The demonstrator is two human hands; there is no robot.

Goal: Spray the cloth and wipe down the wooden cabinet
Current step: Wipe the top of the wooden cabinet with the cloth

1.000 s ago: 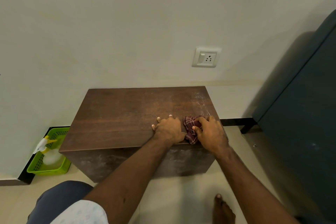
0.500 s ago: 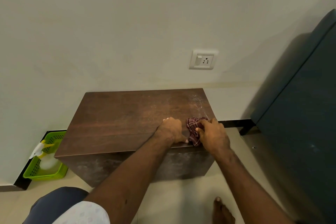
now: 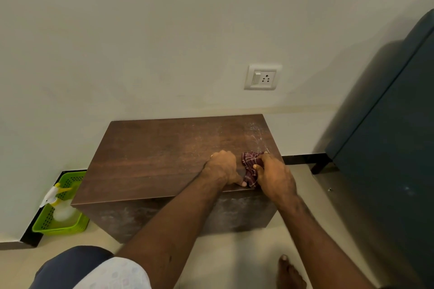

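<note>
The dark brown wooden cabinet (image 3: pixel 152 159) stands low against the wall, with pale streaks on its top near the far right corner. A crumpled maroon checked cloth (image 3: pixel 249 166) lies on the top by the front right edge. My right hand (image 3: pixel 274 177) grips the cloth from the right, thumb and fingers curled round it. Just left of the cloth, my left hand (image 3: pixel 223 168) rests on the cabinet top with its fingers curled under and its thumb tip beside the cloth's lower end. A white spray bottle (image 3: pixel 57 197) with a yellow trigger stands in a green basket (image 3: pixel 70 227) on the floor at the left.
A dark blue-green piece of furniture (image 3: pixel 387 148) on black legs stands close to the cabinet's right. A wall socket (image 3: pixel 263 77) sits above the cabinet. My bare foot (image 3: pixel 290 272) is on the pale tiled floor in front.
My left hand's fingers have curled from lying flat on the top. Both hands and the cloth have stayed at the front right edge, and the view has shifted slightly.
</note>
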